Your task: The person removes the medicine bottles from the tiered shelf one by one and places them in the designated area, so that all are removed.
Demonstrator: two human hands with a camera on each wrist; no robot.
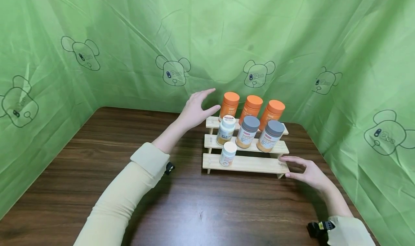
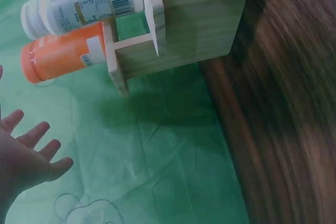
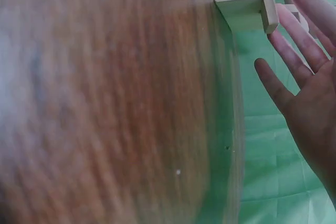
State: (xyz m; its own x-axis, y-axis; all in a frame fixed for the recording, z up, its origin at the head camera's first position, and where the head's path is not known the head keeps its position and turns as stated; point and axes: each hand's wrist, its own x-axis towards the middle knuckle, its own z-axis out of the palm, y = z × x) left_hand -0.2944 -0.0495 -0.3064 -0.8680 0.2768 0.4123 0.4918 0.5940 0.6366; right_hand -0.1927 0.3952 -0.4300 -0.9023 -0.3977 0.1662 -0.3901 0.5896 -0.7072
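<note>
A three-tier wooden stand [image 1: 253, 164] holds several bottles. My left hand [image 1: 196, 111] hovers with spread fingers beside the leftmost orange bottle [image 1: 230, 103] on the top tier. In the left wrist view a gap separates that hand [image 2: 23, 161] from the bottle [image 2: 63, 56]. At the bottom tier's right end is my right hand [image 1: 308, 172], its fingertips at the board; whether they press on it I cannot tell. The right wrist view shows that hand's fingers [image 3: 296, 66] extended beside the board end [image 3: 269, 11]. Neither hand holds anything.
Two more orange bottles [image 1: 252, 105] share the top tier. On the middle tier stand a white-capped bottle [image 1: 225, 132] and two grey-lidded jars [image 1: 247, 132]. A small white bottle [image 1: 228, 154] occupies the bottom tier's left. Green cloth [image 1: 129, 58] surrounds the brown table [image 1: 201, 210].
</note>
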